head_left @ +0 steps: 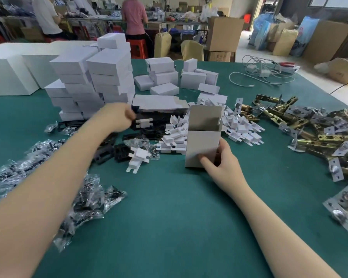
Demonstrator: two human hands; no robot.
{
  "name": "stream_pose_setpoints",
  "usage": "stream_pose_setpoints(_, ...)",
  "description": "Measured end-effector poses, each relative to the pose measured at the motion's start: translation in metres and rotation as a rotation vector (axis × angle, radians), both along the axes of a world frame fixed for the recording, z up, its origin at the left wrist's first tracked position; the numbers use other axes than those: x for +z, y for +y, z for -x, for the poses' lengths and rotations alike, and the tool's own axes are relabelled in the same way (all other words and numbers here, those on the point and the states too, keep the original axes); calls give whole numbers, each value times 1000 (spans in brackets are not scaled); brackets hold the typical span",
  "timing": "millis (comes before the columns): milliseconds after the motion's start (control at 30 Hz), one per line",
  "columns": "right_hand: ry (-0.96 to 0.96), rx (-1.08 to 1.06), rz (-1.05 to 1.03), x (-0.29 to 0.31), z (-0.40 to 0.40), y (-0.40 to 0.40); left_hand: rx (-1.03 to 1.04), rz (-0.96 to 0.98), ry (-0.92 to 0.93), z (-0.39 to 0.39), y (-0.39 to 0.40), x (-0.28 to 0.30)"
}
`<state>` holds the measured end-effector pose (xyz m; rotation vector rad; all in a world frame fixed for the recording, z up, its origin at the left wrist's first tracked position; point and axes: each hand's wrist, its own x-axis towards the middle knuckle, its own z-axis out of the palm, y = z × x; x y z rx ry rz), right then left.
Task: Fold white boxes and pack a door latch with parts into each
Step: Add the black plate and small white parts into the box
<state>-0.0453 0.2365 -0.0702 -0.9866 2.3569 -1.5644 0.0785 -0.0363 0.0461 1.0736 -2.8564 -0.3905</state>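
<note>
The right hand (222, 159) holds a white box (203, 137) standing up on the green table (169, 217), thumb and fingers curled around its lower part, top flap open. The left hand (119, 117) reaches over the black plates (149, 125) beside the flat white boxes (159, 103); its fingers look curled, but what they hold cannot be told. Brass door latches (309, 133) lie in a pile to the right.

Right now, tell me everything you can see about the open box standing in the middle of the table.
The box is plain white cardboard, tall and narrow, standing upright on the green table. Its top is open, with the lid flap raised at the back, and something dark shows inside. The right hand holds its lower right corner, thumb across the front. A heap of small white card pieces lies behind it.
</note>
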Motion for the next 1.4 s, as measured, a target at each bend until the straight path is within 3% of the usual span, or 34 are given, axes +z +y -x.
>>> stream_pose_setpoints(67, -10, -4, -12, 1, 1, 0, -22, 107, -481, -8, -15, -3)
stream_pose_setpoints(100, -17, -7, -17, 1, 2, 0, -26, 128, -617, -12, -20, -9)
stream_pose_setpoints(167, -24, -8, -27, 1, 1, 1, -32, 173, -700, -19, -27, -21)
stream_pose_setpoints(467, -34, 2, -26, 4, -1, 3, -24, 469, -433, -33, -37, -37)
stream_pose_setpoints(667, -48, 9, -26, 2, 1, 2, 106, 545, -102, -33, -42, -40)
stream_pose_setpoints(767, -52, 9, -28, 2, 1, 2, 99, 384, 241, -38, -46, -39)
stream_pose_setpoints(833, -54, 8, -28, 3, 2, 2, 138, 80, 386, -37, -49, -38)
stream_pose_setpoints(933, -61, 7, -24, 3, 2, 2, 284, -401, 515, -33, -51, -38)
stream_pose_setpoints(1100, -69, 11, -20, 3, 2, 2, 381, -791, 665, -34, -51, -37)
stream_pose_setpoints(1233, -78, 13, -16, 2, 2, 1, 359, -825, 850, -30, -47, -37)
stream_pose_setpoints(1400, -80, 5, -15, 1, 2, 1, 262, -517, 870, -30, -47, -43)
